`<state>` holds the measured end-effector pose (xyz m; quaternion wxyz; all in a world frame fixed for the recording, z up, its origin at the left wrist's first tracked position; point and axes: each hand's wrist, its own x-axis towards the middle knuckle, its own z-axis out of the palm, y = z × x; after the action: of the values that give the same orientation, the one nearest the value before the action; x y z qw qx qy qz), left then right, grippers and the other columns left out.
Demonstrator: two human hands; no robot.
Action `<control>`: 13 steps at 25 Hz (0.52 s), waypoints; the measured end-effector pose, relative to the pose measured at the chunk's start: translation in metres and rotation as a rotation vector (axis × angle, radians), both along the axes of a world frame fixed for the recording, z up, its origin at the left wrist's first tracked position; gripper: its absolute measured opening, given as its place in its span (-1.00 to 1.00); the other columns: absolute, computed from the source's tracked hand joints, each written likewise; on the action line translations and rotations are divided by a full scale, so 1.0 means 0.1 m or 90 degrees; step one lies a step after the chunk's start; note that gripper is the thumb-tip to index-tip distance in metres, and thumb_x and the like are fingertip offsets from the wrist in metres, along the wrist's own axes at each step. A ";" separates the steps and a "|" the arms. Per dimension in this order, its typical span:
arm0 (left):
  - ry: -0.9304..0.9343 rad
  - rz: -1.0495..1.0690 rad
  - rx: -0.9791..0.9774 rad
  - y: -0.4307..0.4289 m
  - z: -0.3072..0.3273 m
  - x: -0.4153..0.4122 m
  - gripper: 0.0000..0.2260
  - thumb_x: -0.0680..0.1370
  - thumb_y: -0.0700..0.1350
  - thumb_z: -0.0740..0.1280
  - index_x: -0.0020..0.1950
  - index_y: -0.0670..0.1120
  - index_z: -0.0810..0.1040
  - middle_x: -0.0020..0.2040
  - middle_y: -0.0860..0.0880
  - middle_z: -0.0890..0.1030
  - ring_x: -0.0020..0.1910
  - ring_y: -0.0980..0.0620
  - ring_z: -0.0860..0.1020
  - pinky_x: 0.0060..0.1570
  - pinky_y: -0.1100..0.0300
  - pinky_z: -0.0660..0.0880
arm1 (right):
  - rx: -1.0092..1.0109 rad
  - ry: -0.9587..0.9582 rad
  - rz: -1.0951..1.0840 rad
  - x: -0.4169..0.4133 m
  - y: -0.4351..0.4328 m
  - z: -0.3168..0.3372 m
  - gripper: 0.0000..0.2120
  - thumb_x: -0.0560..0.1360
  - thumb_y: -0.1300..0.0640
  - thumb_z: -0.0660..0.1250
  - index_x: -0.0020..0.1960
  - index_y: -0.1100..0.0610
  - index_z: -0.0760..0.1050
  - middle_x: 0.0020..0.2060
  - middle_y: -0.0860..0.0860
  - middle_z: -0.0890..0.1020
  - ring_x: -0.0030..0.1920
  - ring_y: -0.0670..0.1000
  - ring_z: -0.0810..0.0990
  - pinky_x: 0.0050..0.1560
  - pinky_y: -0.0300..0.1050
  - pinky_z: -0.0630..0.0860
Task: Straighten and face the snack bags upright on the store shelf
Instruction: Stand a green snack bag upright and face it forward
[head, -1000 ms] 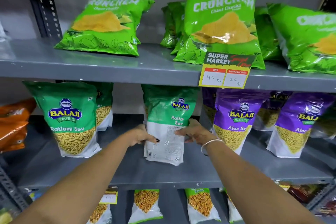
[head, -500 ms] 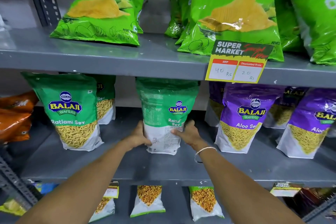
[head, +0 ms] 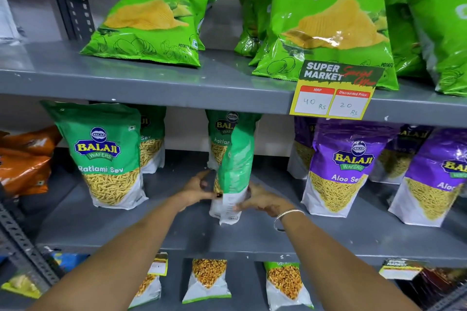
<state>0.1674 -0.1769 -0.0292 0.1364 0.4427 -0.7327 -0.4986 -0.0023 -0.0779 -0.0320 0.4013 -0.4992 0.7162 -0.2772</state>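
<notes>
On the middle grey shelf (head: 156, 232) I hold a green and white Ratlami Sev bag (head: 235, 169) by its lower part, turned nearly edge-on to me, its back panel showing. My left hand (head: 197, 190) grips its left side and my right hand (head: 260, 201), with a silver bangle at the wrist, grips its right side. Right behind it stands another Ratlami Sev bag (head: 223, 129), face forward. A further Ratlami Sev bag (head: 106, 156) stands upright at the left, with one more behind it.
Purple Aloo Sev bags (head: 343, 169) stand at the right of the middle shelf, orange bags (head: 25, 161) at the far left. Green Crunchem chip bags (head: 151, 20) lean on the top shelf above a yellow price tag (head: 333, 93). Smaller snack bags (head: 207, 280) fill the shelf below.
The bag in my hands has turned from showing its back panel flat to nearly edge-on. My view has moved closer to the shelf and slightly upward.
</notes>
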 end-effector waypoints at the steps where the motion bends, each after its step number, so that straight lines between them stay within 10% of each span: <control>1: 0.004 -0.004 -0.009 0.03 0.00 -0.03 -0.18 0.36 -0.24 0.48 0.51 -0.09 0.10 0.28 -0.17 0.44 0.28 -0.06 0.41 0.27 0.11 0.38 | -0.012 0.026 0.021 0.04 0.01 -0.02 -0.29 0.17 0.04 0.56 0.29 -0.04 0.42 0.29 0.01 0.47 0.33 0.05 0.30 0.44 0.02 0.19; 5: 0.031 -0.052 0.007 0.12 0.01 -0.14 -0.14 0.35 -0.28 0.48 0.52 -0.12 0.06 0.50 -0.07 0.25 0.44 0.01 0.27 0.32 0.26 0.24 | -0.074 -0.060 -0.089 0.04 0.03 -0.05 -0.20 0.21 0.17 0.58 0.28 0.21 0.17 0.03 -0.15 0.35 0.21 -0.07 0.35 0.27 -0.21 0.32; 9: 0.080 -0.037 0.064 0.12 0.05 -0.16 -0.20 0.38 -0.39 0.41 0.51 -0.14 0.06 0.34 -0.14 0.44 0.22 0.02 0.42 0.16 0.23 0.38 | -0.111 -0.099 -0.109 -0.06 0.06 -0.02 -0.24 0.23 0.33 0.53 0.32 0.19 0.24 0.21 0.11 0.54 0.20 0.07 0.51 0.25 -0.04 0.48; 13: 0.035 0.005 0.056 0.03 0.06 -0.07 -0.43 0.44 -0.33 0.37 0.41 -0.19 0.25 0.02 -0.12 0.49 0.00 0.04 0.43 -0.14 0.24 0.39 | -0.100 -0.127 -0.053 -0.19 0.08 0.12 -0.41 0.31 0.54 0.34 0.31 0.30 0.35 0.16 0.15 0.56 0.10 0.05 0.53 -0.04 -0.37 0.53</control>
<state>0.1605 -0.1741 -0.0230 0.1389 0.4372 -0.7042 -0.5419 -0.0213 -0.0704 -0.0200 0.4182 -0.4687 0.6692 -0.3970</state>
